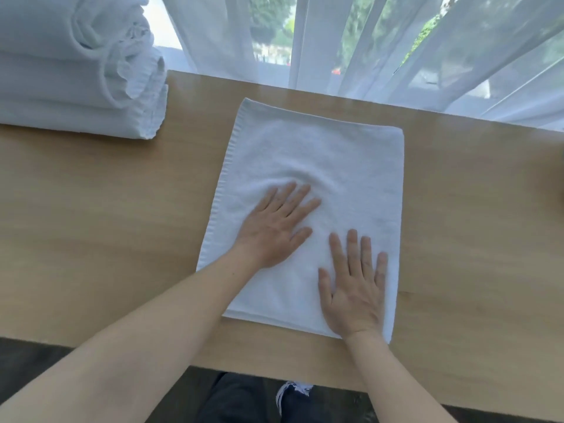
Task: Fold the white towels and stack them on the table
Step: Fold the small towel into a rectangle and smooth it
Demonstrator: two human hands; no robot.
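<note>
A white towel (320, 160), folded into a flat rectangle, lies in the middle of the wooden table (106, 224). Both hands rest flat on it, palms down, fingers spread. My left hand (274, 227) presses the towel's middle-left, where the cloth bunches into a small ripple just beyond the fingertips. My right hand (355, 288) presses the near right part, close to the towel's front edge. Neither hand grips anything. A stack of folded white towels (76, 71) stands at the far left of the table.
Sheer white curtains (366, 41) hang over a window right behind the table's far edge. The table's near edge runs across the bottom, with dark trousers and a shoe (293, 392) below it. A blurred brown thing (557, 175) shows at the right edge.
</note>
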